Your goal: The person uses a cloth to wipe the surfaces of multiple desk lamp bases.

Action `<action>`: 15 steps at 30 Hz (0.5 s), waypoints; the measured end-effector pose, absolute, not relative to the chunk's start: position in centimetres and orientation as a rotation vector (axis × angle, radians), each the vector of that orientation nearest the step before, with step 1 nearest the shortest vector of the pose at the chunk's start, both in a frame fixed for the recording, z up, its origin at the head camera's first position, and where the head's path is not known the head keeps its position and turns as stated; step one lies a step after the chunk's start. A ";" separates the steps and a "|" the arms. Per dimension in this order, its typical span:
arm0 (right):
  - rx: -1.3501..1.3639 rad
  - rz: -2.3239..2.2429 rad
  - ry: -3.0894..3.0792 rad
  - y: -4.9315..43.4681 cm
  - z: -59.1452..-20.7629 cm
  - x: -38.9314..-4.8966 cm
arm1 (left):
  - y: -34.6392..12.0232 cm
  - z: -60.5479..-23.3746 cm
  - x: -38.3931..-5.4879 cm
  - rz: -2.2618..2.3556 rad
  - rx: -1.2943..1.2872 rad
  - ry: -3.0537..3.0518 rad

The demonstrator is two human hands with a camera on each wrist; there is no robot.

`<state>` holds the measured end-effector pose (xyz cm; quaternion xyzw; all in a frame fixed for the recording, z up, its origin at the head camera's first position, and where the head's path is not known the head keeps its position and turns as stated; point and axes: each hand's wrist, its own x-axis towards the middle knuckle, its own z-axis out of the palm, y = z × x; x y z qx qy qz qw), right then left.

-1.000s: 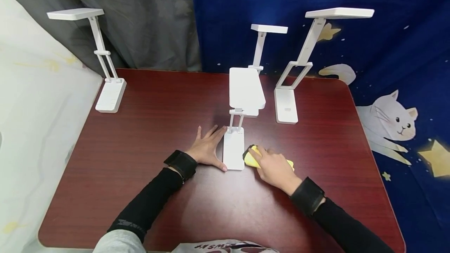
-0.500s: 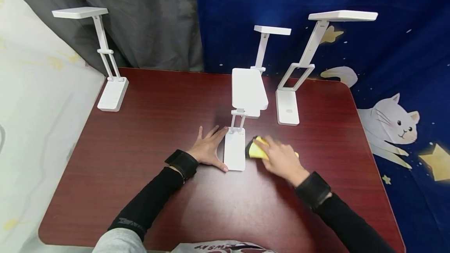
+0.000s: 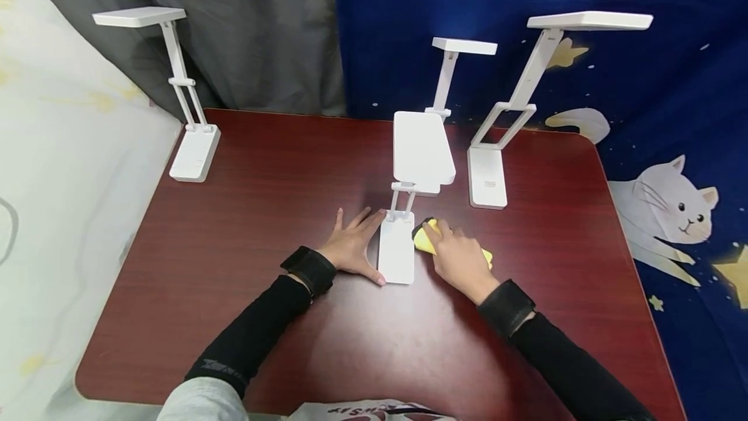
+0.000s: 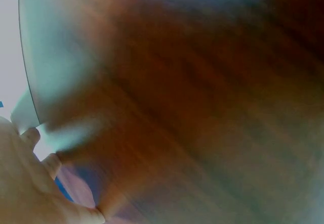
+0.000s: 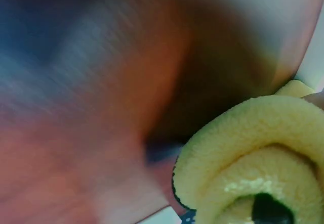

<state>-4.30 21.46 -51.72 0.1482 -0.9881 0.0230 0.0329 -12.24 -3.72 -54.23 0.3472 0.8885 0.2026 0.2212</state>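
Note:
A white folding desk lamp stands mid-table, its base (image 3: 397, 252) flat on the wood and its panel head (image 3: 423, 148) above and behind. My left hand (image 3: 353, 247) lies with spread fingers at the base's left side, thumb and index fingertips touching its edge. The same hand (image 4: 25, 183) shows at the lower left of the left wrist view. Close to the base's right side, my right hand (image 3: 461, 262) grips a bunched yellow cloth (image 3: 426, 237) with a dark side, pressed on the tabletop. In the right wrist view the fluffy cloth (image 5: 253, 128) appears folded; the fingers are mostly hidden there.
More white desk lamps stand unfolded at the back: one at the far left (image 3: 195, 151), one behind the middle lamp (image 3: 464, 46), and one on the right (image 3: 487, 177). The reddish-brown table (image 3: 263, 167) meets a grey curtain and a blue patterned one.
My right hand with the cloth has moved forward along the lamp base's right side, swinging slightly away and back. My left hand and the lamp keep their place; the head view has shifted slightly.

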 end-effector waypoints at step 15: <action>0.979 0.000 -2.901 21.4 -50.5 2.9 | -3.8 -53.7 -12.3 0.518 0.956 2.438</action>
